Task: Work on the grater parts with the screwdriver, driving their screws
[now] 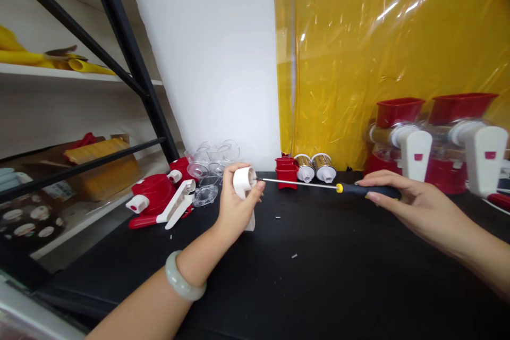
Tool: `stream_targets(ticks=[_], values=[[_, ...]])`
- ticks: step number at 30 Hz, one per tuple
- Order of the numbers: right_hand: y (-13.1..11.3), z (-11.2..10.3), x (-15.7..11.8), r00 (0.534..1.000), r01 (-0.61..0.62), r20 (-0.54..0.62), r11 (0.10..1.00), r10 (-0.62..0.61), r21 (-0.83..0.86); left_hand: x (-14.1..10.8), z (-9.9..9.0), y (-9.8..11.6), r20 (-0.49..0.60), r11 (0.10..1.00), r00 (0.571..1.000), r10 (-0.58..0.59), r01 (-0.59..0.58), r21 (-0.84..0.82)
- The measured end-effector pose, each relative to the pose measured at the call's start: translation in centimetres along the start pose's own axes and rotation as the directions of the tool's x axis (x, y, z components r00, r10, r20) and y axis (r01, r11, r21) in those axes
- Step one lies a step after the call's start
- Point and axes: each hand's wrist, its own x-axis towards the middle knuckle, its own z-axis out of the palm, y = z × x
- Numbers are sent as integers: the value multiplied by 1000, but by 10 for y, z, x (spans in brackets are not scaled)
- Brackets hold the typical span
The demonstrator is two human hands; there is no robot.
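My left hand is closed around a white plastic crank arm, held upright above the black table, its round end facing right. In my right hand is a screwdriver with a dark blue and yellow handle, gripped by thumb and fingertips. The long metal shaft lies nearly level, and its tip reaches into the round end of the white part, by my left thumb. Whether a screw sits at the tip is too small to tell. Two small screws lie on the table below.
Left on the black table are red bases, a white crank with red handle and clear plastic parts. Behind stand red hoppers and grater drums. Two assembled graters stand right. A black-framed shelf borders the left.
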Motion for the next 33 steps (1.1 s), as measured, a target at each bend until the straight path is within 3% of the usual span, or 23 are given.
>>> stream_targets(ticks=[6,15,19,21,23,26,33], values=[[4,-2,0,1000,-7,-10,1000,7,-2,0,-1,-1,43,999,998,38,-37,-15],[10,-9,3,1000,18,-12,1000,-18,-23,1,-3,-1,56,989,993,101,-106,107],[11,-11,5,999,24,-29,996,-26,-86,6,-12,-2,166,897,958,235,-279,341],[13,-8,6,999,36,-8,991,-38,-129,9,-15,-2,145,837,936,322,-353,418],[17,-3,7,998,64,21,986,-61,-151,10,-17,-3,95,869,953,287,-301,394],[24,6,7,994,101,48,982,-94,-161,11,-15,-4,126,914,981,146,-183,362],[32,18,7,999,24,35,982,-18,-186,8,-10,2,191,841,968,162,-237,487]])
